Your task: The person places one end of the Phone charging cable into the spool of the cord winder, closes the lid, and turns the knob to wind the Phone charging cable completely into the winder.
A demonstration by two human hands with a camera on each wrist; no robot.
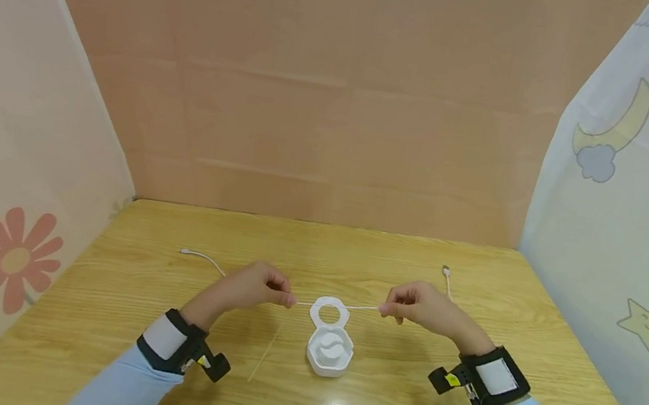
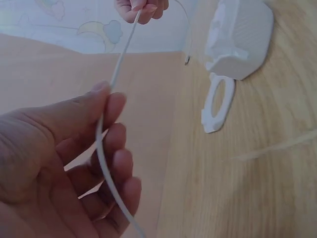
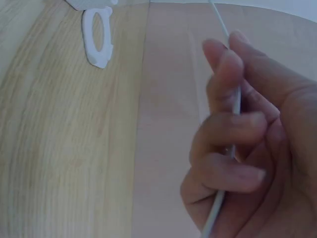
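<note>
Cardboard walls and patterned sheets box in your wooden desk. You hold the white cable stretched taut above the desk's middle — your left hand pinching one part, your right hand pinching another. It hangs just over the open white case, whose ring-shaped lid lies flat towards the far edge. By my reading nothing is wound or stowed yet — the case's well looks bare, and both plug ends trail on the desk behind your hands. What kind of plugs they are is too small to tell.
</note>
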